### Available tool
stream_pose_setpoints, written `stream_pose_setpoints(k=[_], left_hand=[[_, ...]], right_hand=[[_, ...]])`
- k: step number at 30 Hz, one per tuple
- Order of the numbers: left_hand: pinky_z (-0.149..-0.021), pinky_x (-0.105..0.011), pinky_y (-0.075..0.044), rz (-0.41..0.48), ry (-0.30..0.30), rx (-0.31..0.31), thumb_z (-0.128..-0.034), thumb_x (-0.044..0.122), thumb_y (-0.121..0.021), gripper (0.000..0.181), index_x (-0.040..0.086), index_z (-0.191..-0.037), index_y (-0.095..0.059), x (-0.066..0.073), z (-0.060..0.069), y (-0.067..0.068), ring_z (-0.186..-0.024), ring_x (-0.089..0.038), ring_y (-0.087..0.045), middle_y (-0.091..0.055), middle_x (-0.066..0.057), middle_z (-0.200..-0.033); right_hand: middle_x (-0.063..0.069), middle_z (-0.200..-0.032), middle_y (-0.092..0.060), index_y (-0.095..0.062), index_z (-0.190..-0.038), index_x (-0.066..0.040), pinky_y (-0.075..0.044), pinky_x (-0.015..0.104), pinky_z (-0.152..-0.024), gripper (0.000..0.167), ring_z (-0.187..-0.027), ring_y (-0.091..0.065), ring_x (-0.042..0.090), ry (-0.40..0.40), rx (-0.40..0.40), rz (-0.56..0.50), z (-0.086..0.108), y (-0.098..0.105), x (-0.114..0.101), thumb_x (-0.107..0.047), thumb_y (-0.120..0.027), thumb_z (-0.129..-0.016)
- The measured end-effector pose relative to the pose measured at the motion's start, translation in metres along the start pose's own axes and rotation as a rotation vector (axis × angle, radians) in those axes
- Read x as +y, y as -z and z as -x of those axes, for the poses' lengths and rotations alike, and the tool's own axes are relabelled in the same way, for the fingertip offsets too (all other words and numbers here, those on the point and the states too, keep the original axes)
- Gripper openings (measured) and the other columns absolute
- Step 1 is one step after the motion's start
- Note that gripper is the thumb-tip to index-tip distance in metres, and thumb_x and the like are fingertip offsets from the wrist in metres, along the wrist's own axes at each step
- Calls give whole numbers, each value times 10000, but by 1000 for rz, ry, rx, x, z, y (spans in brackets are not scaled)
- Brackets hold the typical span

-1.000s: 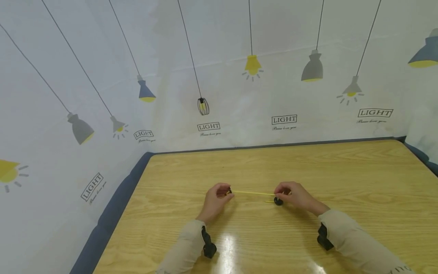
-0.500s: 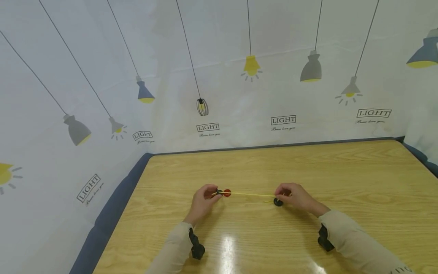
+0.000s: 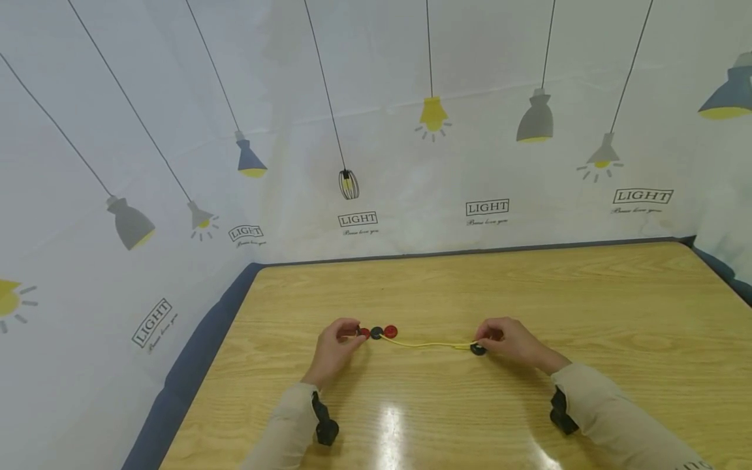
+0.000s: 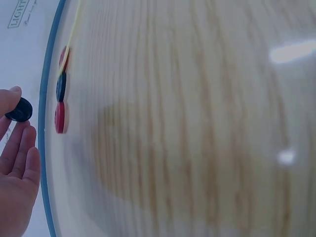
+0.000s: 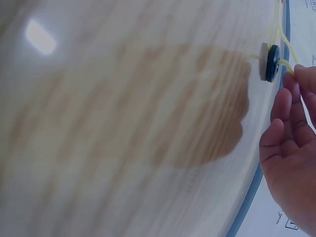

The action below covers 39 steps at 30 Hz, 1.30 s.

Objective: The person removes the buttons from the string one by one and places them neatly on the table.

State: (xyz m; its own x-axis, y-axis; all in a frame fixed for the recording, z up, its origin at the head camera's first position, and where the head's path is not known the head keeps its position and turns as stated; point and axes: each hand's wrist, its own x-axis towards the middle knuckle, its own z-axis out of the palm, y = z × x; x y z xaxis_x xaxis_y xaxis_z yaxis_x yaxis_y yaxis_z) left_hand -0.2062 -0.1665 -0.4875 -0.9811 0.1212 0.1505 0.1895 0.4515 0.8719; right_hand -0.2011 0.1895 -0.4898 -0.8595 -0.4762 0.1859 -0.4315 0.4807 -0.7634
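A yellow string point(image 3: 420, 344) lies slack across the wooden table between my hands. Along its left end sit a red button point(image 3: 390, 331), a black button point(image 3: 376, 333) and another red button point(image 3: 364, 333), side by side. My left hand point(image 3: 331, 349) pinches a further black button point(image 4: 19, 110) between thumb and finger, just left of that row. Whether the string passes through it I cannot tell. At the other end my right hand point(image 3: 514, 343) pinches the string just beside a black button point(image 5: 272, 63), which stands nearly on edge with the string through it.
The wooden table point(image 3: 446, 405) stretches around both hands, with a blue edge point(image 3: 194, 365) along its left side. Behind it hangs a white cloth point(image 3: 405, 150) printed with lamps. Dark wrist cameras point(image 3: 326, 431) sit under both sleeves.
My left hand has moved left along the string, and the red and black buttons have come out of it into view. The string has gone from taut to slack. My right hand has barely moved.
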Motion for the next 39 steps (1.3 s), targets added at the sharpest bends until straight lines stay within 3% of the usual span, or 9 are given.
stream_pose_setpoints(k=[9,15,22,31,39], left_hand=[[-813,-391,-426,-95,24,31,-773,36,-658,274,-38,-1026,-580,-13,-4,8,-910,-256,-546,-596,-124,-987],[-805,-391,-422,-215,26,22,-762,44,-666,271,-23,-1012,-585,-21,-6,9,-912,-262,-525,-569,-131,-985],[-769,-393,-419,-268,17,13,-763,49,-663,256,-22,-1002,-605,-26,-6,9,-862,-252,-518,-544,-125,-944],[-750,-390,-416,-287,27,-16,-761,34,-668,271,-33,-1017,-611,-24,-10,9,-843,-249,-511,-540,-124,-929],[-776,-399,-406,-245,130,-34,-765,18,-660,293,-12,-1053,-612,-22,-16,9,-872,-235,-499,-537,-117,-972]], right_hand=[[13,-785,-592,-608,-835,-6,-442,232,-589,59,-676,-516,59,7,-14,0,1,-3,8,-64,-605,-830],[22,-791,-591,-604,-842,-2,-443,234,-589,52,-677,-518,71,-6,-23,-16,2,-4,8,-52,-603,-827],[20,-800,-591,-606,-845,-17,-444,235,-597,38,-685,-516,63,-21,-27,-21,2,-4,8,-51,-597,-830],[16,-802,-592,-606,-840,-20,-444,235,-604,42,-692,-517,63,-22,-18,-5,2,-4,9,-60,-600,-833],[36,-814,-600,-614,-874,-25,-441,236,-605,71,-695,-522,94,-26,-33,-40,4,-3,3,-85,-596,-842]])
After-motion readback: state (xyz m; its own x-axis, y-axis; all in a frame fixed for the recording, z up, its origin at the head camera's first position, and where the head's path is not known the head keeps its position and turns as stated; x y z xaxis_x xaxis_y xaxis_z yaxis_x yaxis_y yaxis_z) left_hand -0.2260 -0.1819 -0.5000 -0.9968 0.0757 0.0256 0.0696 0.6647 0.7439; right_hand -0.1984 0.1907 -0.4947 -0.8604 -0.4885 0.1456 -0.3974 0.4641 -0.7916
